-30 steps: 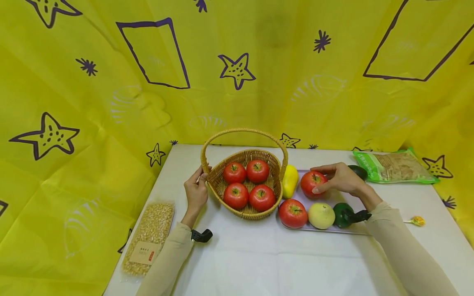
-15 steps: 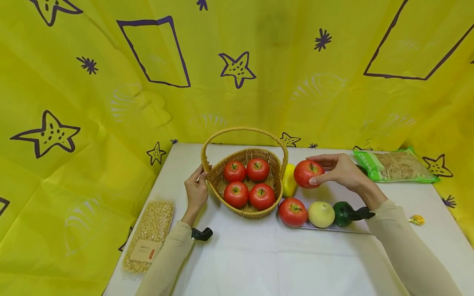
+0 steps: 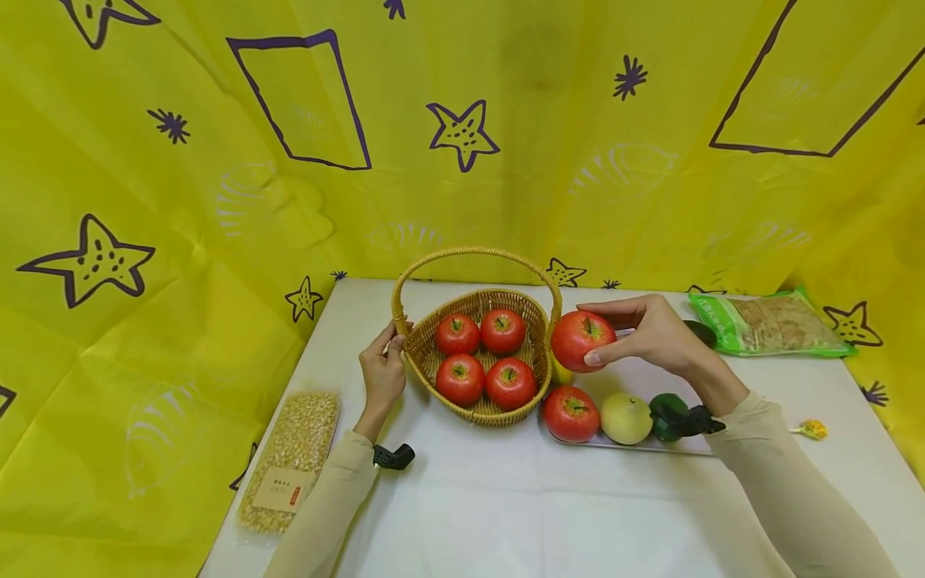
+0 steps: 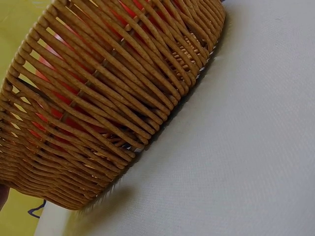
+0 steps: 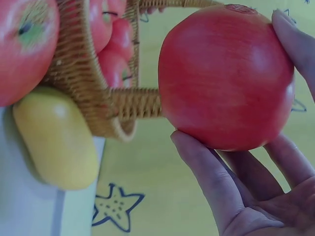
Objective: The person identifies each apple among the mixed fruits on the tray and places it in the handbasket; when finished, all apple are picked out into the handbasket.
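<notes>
A wicker basket (image 3: 482,416) with a tall arched handle stands on the table, several red apples (image 3: 461,380) inside it. With my left hand (image 3: 383,374) I grip its left side by the foot of the handle; the left wrist view shows mostly the woven wall (image 4: 113,98). My right hand (image 3: 654,337) holds another red apple (image 3: 578,341) between thumb and fingers, raised just right of the basket's handle. In the right wrist view that apple (image 5: 226,78) fills the grasp. Below it lies a yellow mango-like fruit (image 5: 56,140), mostly hidden in the head view.
On a pale tray (image 3: 643,377) at right lie a red apple (image 3: 571,414), a pale yellow round fruit (image 3: 626,418) and a dark green one (image 3: 670,417). A green-edged bag (image 3: 773,323) lies behind, a small yellow flower (image 3: 813,429) at right, a packet of grains (image 3: 292,457) at left.
My right hand has lifted the apple off the tray and carried it left toward the basket, now covering most of the yellow fruit. The left hand and basket stay put.
</notes>
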Motion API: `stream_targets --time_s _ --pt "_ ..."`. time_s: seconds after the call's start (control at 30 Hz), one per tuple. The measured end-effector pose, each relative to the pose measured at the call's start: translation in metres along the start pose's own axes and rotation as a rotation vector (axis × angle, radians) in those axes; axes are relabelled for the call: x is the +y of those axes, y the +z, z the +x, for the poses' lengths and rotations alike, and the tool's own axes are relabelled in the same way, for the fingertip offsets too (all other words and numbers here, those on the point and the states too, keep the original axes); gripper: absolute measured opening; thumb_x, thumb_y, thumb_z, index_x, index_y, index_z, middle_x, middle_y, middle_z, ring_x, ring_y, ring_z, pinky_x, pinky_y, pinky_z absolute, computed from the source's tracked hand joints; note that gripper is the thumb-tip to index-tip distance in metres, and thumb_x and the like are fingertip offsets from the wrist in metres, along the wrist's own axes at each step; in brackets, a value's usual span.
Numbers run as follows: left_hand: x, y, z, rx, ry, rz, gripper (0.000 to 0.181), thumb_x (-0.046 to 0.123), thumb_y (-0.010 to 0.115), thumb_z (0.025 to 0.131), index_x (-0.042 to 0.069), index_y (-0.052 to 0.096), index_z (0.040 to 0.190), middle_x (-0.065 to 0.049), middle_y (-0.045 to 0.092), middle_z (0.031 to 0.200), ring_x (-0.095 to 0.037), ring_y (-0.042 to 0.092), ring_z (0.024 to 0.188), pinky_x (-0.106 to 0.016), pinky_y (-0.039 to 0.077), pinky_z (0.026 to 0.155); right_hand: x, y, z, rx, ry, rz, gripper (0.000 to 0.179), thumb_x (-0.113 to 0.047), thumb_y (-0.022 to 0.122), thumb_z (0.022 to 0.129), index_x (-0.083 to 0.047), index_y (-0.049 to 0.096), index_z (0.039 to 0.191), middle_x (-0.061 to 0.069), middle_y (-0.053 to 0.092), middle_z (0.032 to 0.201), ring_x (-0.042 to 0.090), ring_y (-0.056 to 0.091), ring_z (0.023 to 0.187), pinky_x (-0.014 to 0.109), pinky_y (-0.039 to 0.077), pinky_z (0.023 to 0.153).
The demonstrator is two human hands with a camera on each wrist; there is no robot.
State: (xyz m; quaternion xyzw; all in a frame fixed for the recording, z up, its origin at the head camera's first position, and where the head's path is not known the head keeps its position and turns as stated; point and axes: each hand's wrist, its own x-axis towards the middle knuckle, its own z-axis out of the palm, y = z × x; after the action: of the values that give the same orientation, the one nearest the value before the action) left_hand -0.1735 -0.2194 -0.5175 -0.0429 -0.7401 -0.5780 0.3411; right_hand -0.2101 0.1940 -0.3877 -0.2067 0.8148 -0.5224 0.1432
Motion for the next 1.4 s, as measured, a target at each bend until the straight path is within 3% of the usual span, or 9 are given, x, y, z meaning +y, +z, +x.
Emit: stream_targets --time_s 0.37,0.63,0.8,1.03,1.4 --pt "-0.004 -0.005 0.001 -0.016 -0.006 -0.006 0.032 0.001 0.059 0.106 -0.008 0.068 0.135 -0.026 0.076 0.119 -0.045 0.069 0.122 -0.015 0.053 0.101 -0.026 0.024 0.012 -0.045 -0.092 0.018 0.068 -0.011 0.099 0.071 -0.008 0.075 0.134 0.011 0.076 0.129 0.018 0.075 0.101 0.033 0.065 0.081" --pt "-0.004 -0.006 0.0 -0.019 0.013 -0.002 0.032 0.001 0.06 0.106 -0.009 0.068 0.135 -0.028 0.076 0.118 -0.045 0.069 0.121 -0.015 0.053 0.101 -0.032 0.05 0.023 -0.089 -0.13 0.115 0.068 -0.009 0.098 0.071 -0.004 0.073 0.135 0.016 0.077 0.126 0.019 0.075 0.103 0.035 0.066 0.082" --pt "-0.003 -0.007 -0.001 -0.017 0.003 -0.004 0.032 0.001 0.059 0.106 -0.01 0.068 0.135 -0.029 0.076 0.118 -0.047 0.07 0.119 -0.015 0.053 0.101 -0.034 0.072 0.033 -0.116 -0.112 0.148 0.069 -0.014 0.1 0.071 -0.012 0.075 0.135 0.009 0.079 0.124 0.022 0.076 0.104 0.035 0.065 0.085" --pt "-0.004 -0.006 -0.002 -0.019 0.003 -0.012 0.033 0.0 0.06 0.105 -0.007 0.067 0.137 -0.028 0.076 0.118 -0.045 0.07 0.12 -0.016 0.053 0.101 -0.029 0.101 0.055 -0.123 -0.067 0.186 0.073 -0.016 0.101 0.07 -0.013 0.073 0.138 0.01 0.078 0.125 0.024 0.075 0.109 0.038 0.064 0.089" --pt "-0.005 0.002 0.001 0.015 0.015 0.019 0.03 -0.012 0.057 0.102 -0.018 0.066 0.13 -0.036 0.073 0.113 -0.051 0.071 0.112 -0.012 0.053 0.098 -0.024 0.132 0.088 -0.09 0.02 0.152 0.074 -0.029 0.103 0.068 -0.025 0.075 0.137 0.003 0.077 0.13 0.021 0.073 0.115 0.04 0.061 0.097"
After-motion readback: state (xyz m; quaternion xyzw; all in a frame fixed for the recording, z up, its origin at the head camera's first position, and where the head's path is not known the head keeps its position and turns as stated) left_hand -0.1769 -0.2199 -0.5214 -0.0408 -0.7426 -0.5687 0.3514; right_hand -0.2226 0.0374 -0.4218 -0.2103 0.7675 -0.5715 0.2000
